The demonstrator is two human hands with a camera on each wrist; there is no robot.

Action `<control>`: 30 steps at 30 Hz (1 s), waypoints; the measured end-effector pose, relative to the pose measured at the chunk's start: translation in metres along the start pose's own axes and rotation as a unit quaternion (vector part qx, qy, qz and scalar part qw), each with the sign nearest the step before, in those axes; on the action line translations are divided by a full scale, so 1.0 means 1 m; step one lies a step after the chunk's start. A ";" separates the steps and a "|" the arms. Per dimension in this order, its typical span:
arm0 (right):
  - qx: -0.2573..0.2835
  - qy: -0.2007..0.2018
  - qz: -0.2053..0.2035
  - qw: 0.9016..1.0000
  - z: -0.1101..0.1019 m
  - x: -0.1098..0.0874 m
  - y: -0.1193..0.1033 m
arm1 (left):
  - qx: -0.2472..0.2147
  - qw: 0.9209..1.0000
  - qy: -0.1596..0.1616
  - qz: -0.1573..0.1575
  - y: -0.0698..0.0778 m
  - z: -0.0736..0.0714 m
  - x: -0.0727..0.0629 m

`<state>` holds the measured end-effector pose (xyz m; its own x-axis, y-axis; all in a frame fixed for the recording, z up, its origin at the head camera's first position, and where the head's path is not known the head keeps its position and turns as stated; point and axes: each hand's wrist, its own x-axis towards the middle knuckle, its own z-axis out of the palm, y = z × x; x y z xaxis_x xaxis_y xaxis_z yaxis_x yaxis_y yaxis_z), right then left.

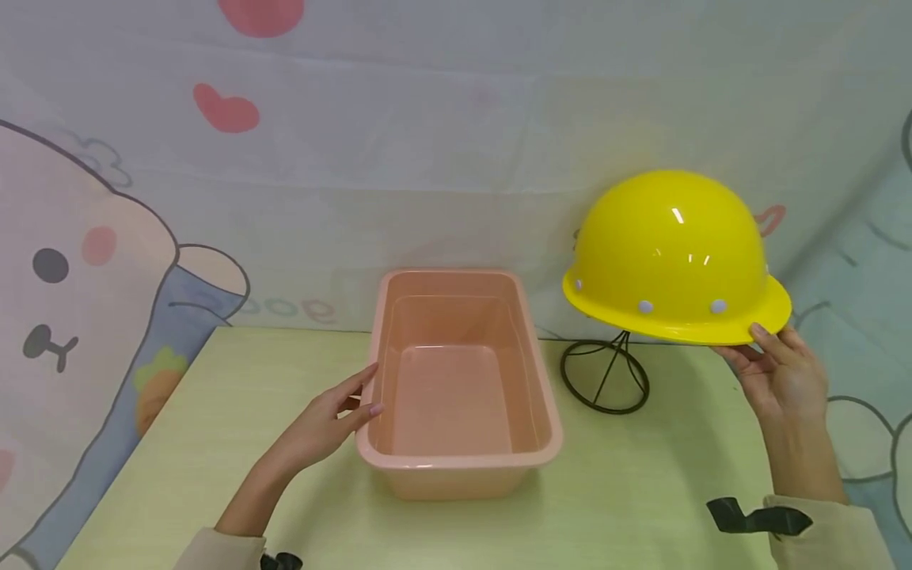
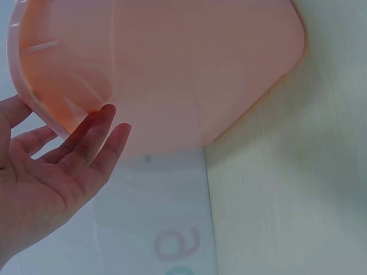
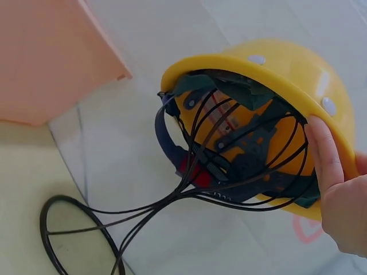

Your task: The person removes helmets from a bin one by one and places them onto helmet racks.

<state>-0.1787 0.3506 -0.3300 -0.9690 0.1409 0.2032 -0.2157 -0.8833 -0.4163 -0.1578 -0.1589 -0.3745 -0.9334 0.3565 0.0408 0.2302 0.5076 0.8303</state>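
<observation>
A yellow hard hat (image 1: 670,245) sits over a black wire stand (image 1: 606,376) on the right of the table. My right hand (image 1: 787,376) pinches the hat's brim at its right end, thumb on top and fingers beneath. From below, the right wrist view shows the stand's wires (image 3: 178,197) reaching up into the hat (image 3: 327,80), among its dark straps. A pink plastic basin (image 1: 456,396) stands mid-table with nothing inside. My left hand (image 1: 321,427) holds the basin's left rim, thumb over the edge; in the left wrist view several fingers (image 2: 94,152) lie along the basin's outside.
A pale green table (image 1: 285,372) lies under everything. Behind it hangs a white cloth (image 1: 427,119) printed with hearts and a cartoon bear (image 1: 64,293). Black straps (image 1: 758,518) show at the sleeves.
</observation>
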 end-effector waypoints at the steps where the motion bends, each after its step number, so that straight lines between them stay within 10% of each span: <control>1: -0.008 0.007 0.001 1.000 0.000 0.000 0.000 | -0.001 1.000 0.000 -0.001 0.000 0.000 0.000; 16: -0.245 0.033 0.024 0.969 0.002 0.002 -0.012 | -0.007 1.000 -0.001 -0.008 -0.001 -0.001 -0.001; 30: -0.245 0.052 0.063 0.966 -0.008 0.002 -0.014 | -0.003 1.000 -0.002 -0.006 -0.002 0.000 0.000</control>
<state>-0.1785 0.3667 -0.3312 -0.9926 0.1128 0.0452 -0.1029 -0.5825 -0.8063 -0.1586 -0.1604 -0.3764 -0.9348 0.3538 0.0296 0.2183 0.5071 0.8338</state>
